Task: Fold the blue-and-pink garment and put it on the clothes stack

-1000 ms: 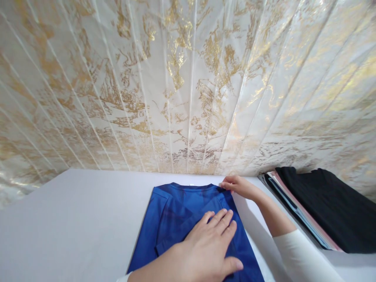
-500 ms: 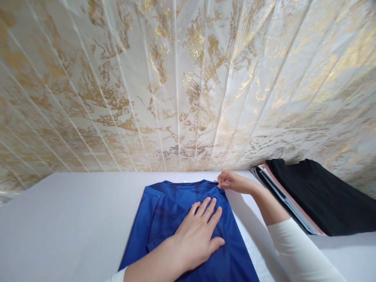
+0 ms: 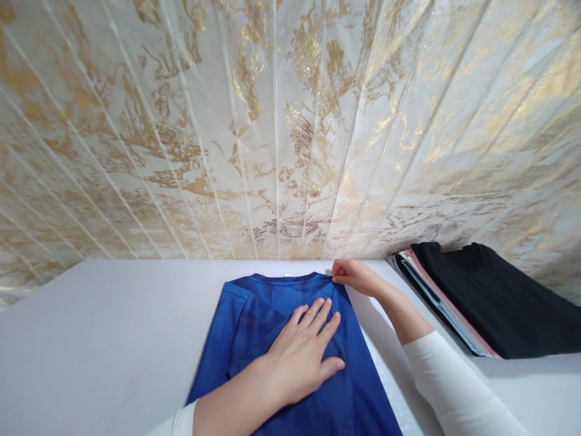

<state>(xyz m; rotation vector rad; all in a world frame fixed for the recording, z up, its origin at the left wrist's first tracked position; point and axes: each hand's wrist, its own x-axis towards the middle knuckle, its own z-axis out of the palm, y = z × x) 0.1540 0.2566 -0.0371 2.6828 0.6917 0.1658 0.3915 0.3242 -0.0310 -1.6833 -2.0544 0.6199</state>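
A blue shirt (image 3: 254, 327), folded lengthwise into a narrow strip, lies on the white table (image 3: 113, 339) with its collar toward the wall. My left hand (image 3: 304, 357) rests flat on the middle of the shirt, fingers stretched out. My right hand (image 3: 351, 275) pinches the shirt's far right corner, by the shoulder.
A stack of folded garments (image 3: 481, 303), black on top with pink and light blue layers below, sits at the right by the wall. A white and gold patterned wall (image 3: 290, 133) rises straight behind the table.
My left hand slid up the shirt toward the collar. My right hand kept its pinch on the corner. The view shifted slightly.
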